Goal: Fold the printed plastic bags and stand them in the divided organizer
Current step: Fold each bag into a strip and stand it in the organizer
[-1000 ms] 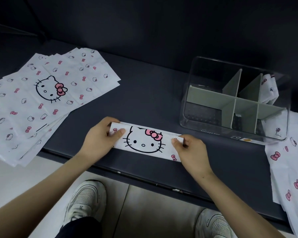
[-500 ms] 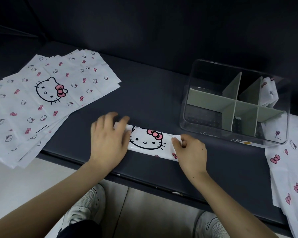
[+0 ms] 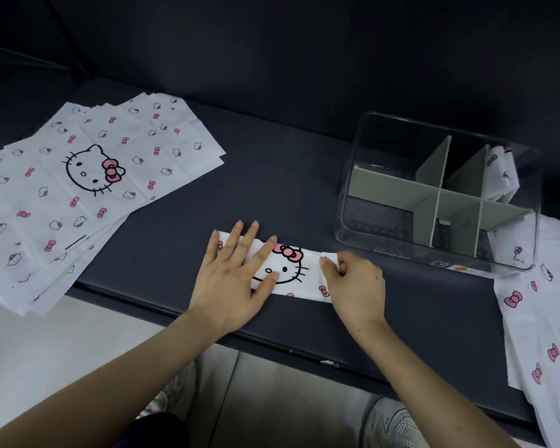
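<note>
One folded bag [image 3: 307, 273] lies as a narrow strip on the dark table [image 3: 272, 176], just in front of the organizer [image 3: 356, 221] and to its left. The strip's long axis runs left to right, roughly along the table's near edge. Its right end points toward the organizer's near left corner and stops just short of it. The printed cat face sits upright to the wearer, bow toward the far side.

The left hand [image 3: 230, 279] lies flat on the end of the strip farther from the organizer, fingers straight and spread, pressing it down. The right hand [image 3: 356, 282] has its fingers curled and pinches the end nearer the organizer.

The organizer is a clear box with grey-green dividers. Another folded bag, the stored bag [image 3: 501, 176], stands in its far right compartment. A fanned stack of flat bags [image 3: 78, 189] lies well to the organizer's left, overhanging the table edge. The loose bags [image 3: 537, 318] lie partly under its right side and spread toward the wearer.
</note>
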`<action>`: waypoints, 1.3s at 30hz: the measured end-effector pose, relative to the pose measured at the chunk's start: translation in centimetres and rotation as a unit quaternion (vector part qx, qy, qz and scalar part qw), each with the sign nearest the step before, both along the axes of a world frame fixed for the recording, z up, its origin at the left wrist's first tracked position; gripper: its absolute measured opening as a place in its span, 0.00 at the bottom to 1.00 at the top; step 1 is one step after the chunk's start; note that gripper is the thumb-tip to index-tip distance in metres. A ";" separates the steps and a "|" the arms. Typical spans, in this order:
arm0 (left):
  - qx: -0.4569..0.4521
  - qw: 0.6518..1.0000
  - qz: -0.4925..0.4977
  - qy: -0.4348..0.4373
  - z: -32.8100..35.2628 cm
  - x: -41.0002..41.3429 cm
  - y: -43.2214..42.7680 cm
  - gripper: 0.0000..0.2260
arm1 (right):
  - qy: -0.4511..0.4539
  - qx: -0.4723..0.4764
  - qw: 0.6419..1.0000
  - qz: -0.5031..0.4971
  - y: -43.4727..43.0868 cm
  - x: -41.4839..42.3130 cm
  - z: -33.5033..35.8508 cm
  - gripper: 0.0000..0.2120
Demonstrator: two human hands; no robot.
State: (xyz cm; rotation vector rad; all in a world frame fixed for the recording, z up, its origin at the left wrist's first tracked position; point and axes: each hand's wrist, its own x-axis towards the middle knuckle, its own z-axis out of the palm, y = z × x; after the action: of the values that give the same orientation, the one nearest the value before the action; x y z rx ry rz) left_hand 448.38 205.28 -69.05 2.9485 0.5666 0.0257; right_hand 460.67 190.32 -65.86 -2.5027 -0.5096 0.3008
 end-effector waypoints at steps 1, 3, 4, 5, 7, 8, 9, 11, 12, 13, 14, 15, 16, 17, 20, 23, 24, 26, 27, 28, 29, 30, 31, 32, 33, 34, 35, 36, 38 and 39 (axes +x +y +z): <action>0.001 1.000 0.001 0.000 0.0 0.0 0.0 0.28 | -0.031 -0.025 0.999 0.007 0.0 -0.1 0.3 0.06; 0.008 1.000 0.003 -0.003 -0.1 0.0 -0.1 0.28 | -0.188 -0.083 0.978 0.047 -0.1 -0.4 0.2 0.15; 0.012 1.000 0.005 -0.005 -0.1 0.0 -0.1 0.28 | -0.252 -0.100 0.959 0.082 -0.1 -0.7 -0.1 0.20; 0.012 1.000 0.006 -0.007 -0.1 0.0 -0.2 0.29 | -0.307 -0.100 0.937 0.130 0.0 -1.1 -0.6 0.21; 0.008 1.000 0.006 -0.014 -0.2 0.0 -0.2 0.30 | -0.307 -0.096 0.916 0.238 0.4 -2.2 -1.4 0.19; 0.005 1.000 0.005 -0.014 -0.1 0.1 -0.2 0.30 | -0.266 -0.103 0.918 0.276 0.6 -2.7 -1.6 0.20; 0.005 1.000 0.003 -0.013 -0.1 0.1 -0.2 0.31 | -0.230 -0.114 0.921 0.292 0.6 -3.0 -2.0 0.22; 0.006 1.000 0.000 -0.016 -0.1 0.1 -0.1 0.31 | -0.190 -0.141 0.924 0.299 0.2 -3.0 -2.3 0.25; 0.006 1.000 0.001 -0.016 -0.1 0.0 -0.1 0.30 | -0.183 -0.151 0.924 0.299 -0.3 -2.8 -2.4 0.25; 0.007 1.000 0.002 -0.015 -0.2 0.1 -0.1 0.30 | -0.178 -0.157 0.926 0.293 -0.9 -2.6 -2.4 0.25; 0.007 1.000 0.002 -0.014 -0.2 0.1 -0.1 0.30 | -0.172 -0.165 0.929 0.284 -1.6 -2.3 -2.4 0.26; 0.006 1.000 0.002 -0.013 -0.1 0.1 -0.1 0.30 | -0.173 -0.170 0.931 0.271 -2.2 -2.1 -2.4 0.26; 0.007 1.000 0.001 -0.011 -0.1 0.2 -0.1 0.30 | -0.169 -0.178 0.934 0.258 -2.8 -1.9 -2.4 0.26; 0.007 1.000 0.000 -0.010 -0.1 0.2 0.0 0.30 | -0.165 -0.183 0.937 0.246 -3.5 -1.8 -2.4 0.26; 0.009 1.000 -0.005 -0.008 -0.2 0.2 0.2 0.31 | -0.169 -0.186 0.941 0.226 -4.7 -1.5 -1.9 0.27; 0.020 0.999 -0.035 -0.011 -0.2 0.3 0.7 0.30 | -0.211 -0.123 0.946 0.213 -3.8 -1.4 -0.6 0.28; 0.021 0.998 -0.050 -0.016 -0.1 0.3 0.9 0.30 | -0.229 -0.100 0.945 0.213 -3.2 -1.2 -0.3 0.26; 0.017 0.996 -0.084 -0.019 0.0 0.3 1.5 0.30 | -0.238 -0.081 0.946 0.204 -2.2 -0.8 0.1 0.21; 0.016 0.995 -0.099 -0.017 0.0 0.3 1.9 0.30 | -0.220 -0.081 0.952 0.199 -1.7 -0.6 0.3 0.20; 0.017 0.993 -0.112 -0.015 0.0 0.3 2.2 0.30 | -0.175 -0.083 0.962 0.194 -1.2 -0.4 0.6 0.20; 0.020 0.992 -0.126 -0.015 -0.1 0.3 2.6 0.30 | -0.118 -0.086 0.972 0.185 -0.8 -0.1 0.9 0.21; 0.022 0.989 -0.143 -0.013 -0.2 0.4 2.9 0.30 | -0.054 -0.095 0.979 0.171 -0.5 0.1 1.4 0.22; 0.023 0.986 -0.164 -0.009 -0.3 0.5 3.3 0.30 | 0.008 -0.105 0.982 0.155 -0.5 0.3 1.7 0.21; 0.022 0.982 -0.186 -0.004 -0.3 0.8 3.7 0.30 | 0.041 -0.113 0.982 0.146 -0.5 0.5 1.8 0.19; 0.020 0.978 -0.208 -0.001 -0.2 1.1 4.1 0.31 | 0.054 -0.122 0.980 0.147 -0.6 0.5 1.9 0.14; 0.017 0.974 -0.228 -0.001 -0.2 1.4 4.5 0.31 | 0.059 -0.128 0.979 0.151 -0.7 0.4 2.1 0.10; 0.014 0.969 -0.245 -0.002 -0.2 1.7 4.8 0.31 | 0.060 -0.132 0.977 0.154 -0.7 0.2 2.3 0.09; 0.012 0.966 -0.260 -0.001 -0.2 1.9 5.1 0.31 | 0.047 -0.130 0.977 0.161 -0.7 -0.2 2.4 0.08; 0.006 0.961 -0.277 -0.004 -0.1 2.1 5.3 0.31 | 0.014 -0.126 0.977 0.173 -0.9 -0.9 2.5 0.09; 0.004 0.961 -0.278 -0.012 -0.1 2.2 5.3 0.31 | 0.011 -0.118 0.977 0.174 -1.0 -1.2 2.6 0.08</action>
State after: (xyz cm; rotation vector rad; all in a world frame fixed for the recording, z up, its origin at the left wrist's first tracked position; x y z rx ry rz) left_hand 450.54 210.56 -69.11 2.9934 -0.2780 0.0031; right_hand 459.50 189.36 -63.29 -2.6243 -0.9570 0.5507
